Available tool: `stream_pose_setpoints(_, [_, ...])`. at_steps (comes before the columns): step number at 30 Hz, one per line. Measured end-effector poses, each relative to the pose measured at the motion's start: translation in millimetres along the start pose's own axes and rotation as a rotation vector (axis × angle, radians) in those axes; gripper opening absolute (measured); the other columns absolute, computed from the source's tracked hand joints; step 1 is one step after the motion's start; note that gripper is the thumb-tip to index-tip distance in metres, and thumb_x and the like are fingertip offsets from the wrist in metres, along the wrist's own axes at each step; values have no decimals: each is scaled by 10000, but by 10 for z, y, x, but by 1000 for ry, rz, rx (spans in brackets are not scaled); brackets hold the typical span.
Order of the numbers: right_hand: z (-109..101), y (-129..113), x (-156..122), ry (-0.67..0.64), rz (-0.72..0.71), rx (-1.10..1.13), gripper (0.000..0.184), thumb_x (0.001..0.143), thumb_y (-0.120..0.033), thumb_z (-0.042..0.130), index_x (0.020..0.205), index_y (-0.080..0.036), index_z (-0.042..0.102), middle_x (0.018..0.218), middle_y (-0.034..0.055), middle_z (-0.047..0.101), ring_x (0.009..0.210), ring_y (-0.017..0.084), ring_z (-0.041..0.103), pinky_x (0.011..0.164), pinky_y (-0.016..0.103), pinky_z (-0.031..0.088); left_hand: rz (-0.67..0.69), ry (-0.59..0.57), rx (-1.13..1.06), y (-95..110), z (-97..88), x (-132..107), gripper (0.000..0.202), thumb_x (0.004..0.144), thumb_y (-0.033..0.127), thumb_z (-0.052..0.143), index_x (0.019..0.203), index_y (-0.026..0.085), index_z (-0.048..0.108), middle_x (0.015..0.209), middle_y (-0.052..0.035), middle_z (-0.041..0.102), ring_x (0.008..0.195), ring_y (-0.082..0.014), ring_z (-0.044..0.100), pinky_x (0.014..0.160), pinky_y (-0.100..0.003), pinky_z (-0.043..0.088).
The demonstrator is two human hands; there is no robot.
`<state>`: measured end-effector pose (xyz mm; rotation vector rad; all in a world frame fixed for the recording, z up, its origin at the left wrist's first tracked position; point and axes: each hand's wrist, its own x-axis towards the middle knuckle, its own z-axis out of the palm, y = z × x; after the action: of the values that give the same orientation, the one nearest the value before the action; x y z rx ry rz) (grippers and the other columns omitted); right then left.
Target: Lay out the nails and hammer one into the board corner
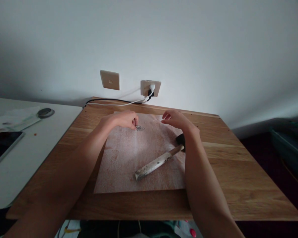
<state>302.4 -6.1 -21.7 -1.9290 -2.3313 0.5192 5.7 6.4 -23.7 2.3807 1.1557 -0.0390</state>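
"What does the figure show, largest first?"
"A wooden table [238,185]; on it, a pale sheet [124,155]. From the sheet's centre: hammer [154,163], handle toward seven o'clock, head near three."
"The hands?"
"Right hand [175,119], one o'clock: fingers loosely parted, apparently empty. Left hand [126,119], eleven: fingers curled beside silvery metal pieces [139,128] at twelve; whether gripping any, cannot tell."

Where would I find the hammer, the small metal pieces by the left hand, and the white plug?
Hammer [160,160]: head camera view, on its handle's pale part.
Small metal pieces [139,128]: head camera view, middle of the cluster.
White plug [152,87]: head camera view, on its rounded body.
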Motion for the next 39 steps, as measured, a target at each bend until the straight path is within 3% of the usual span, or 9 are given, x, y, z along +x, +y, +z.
stream_pose_setpoints(9, [89,-72,33,33,7,-40,301,1048,-356,708,1309,-207,698,1337,95,714,1100,245,732,934,449,632,1,0,-5,40,-15,-20,176,770,225,800,939,180,795,913,-44,809,818,-190,725,681,-260,463])
stream_pose_setpoints(14, [10,-216,-18,63,-61,2,301,1045,-352,711,1297,-187,698,1314,92,722,1105,251,732,941,467,629,7,-1,17,52,-13,-13,178,782,216,800,955,175,798,901,-39,807,808,-182,726,690,-256,465])
stream_pose_setpoints(20, [-17,-517,-72,-140,-179,43,237,1038,-329,726,1211,-168,726,1209,71,758,1009,220,754,880,422,646,13,4,20,39,-10,-5,181,785,214,802,963,179,805,914,-42,815,808,-184,726,702,-260,472])
stream_pose_setpoints(26, [103,-712,-30,-266,-218,21,281,1033,-347,729,1256,-177,718,1273,80,740,1053,240,744,901,439,640,14,-3,40,50,-20,-9,187,786,226,803,969,187,812,935,-47,821,821,-196,733,718,-274,479])
stream_pose_setpoints(39, [248,-757,-14,-235,-236,120,322,1042,-342,719,1318,-181,682,1276,86,730,1036,233,748,884,437,649,-5,-11,60,123,-48,-43,220,789,187,774,1006,172,804,942,-54,807,864,-218,721,765,-295,497])
